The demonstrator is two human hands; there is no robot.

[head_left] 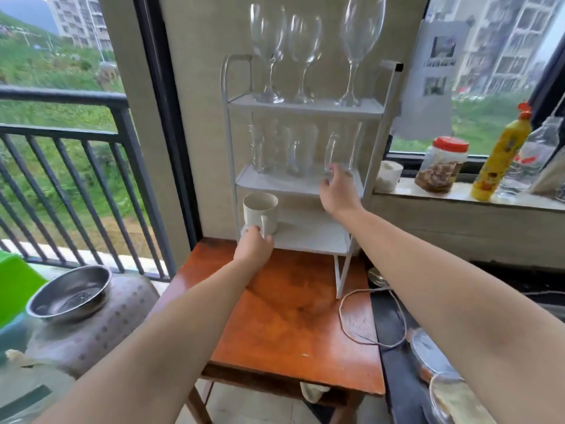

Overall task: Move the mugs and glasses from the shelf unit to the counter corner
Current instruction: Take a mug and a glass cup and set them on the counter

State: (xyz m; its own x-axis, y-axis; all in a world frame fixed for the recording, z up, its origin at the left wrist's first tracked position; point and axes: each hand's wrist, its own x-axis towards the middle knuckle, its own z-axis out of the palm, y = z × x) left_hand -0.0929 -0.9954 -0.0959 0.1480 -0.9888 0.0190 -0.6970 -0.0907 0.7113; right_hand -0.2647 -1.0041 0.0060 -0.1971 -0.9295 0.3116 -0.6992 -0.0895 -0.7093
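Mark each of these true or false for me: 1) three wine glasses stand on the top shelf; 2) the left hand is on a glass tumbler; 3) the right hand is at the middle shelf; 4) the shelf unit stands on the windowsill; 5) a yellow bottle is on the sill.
1) True: three wine glasses stand upright on the top tier of the shelf unit.
2) False: the left hand grips the white mug at its handle, on the bottom shelf.
3) True: the right hand closes on a clear glass at the middle shelf.
4) False: the unit stands on the orange table.
5) True: the yellow bottle stands on the windowsill.
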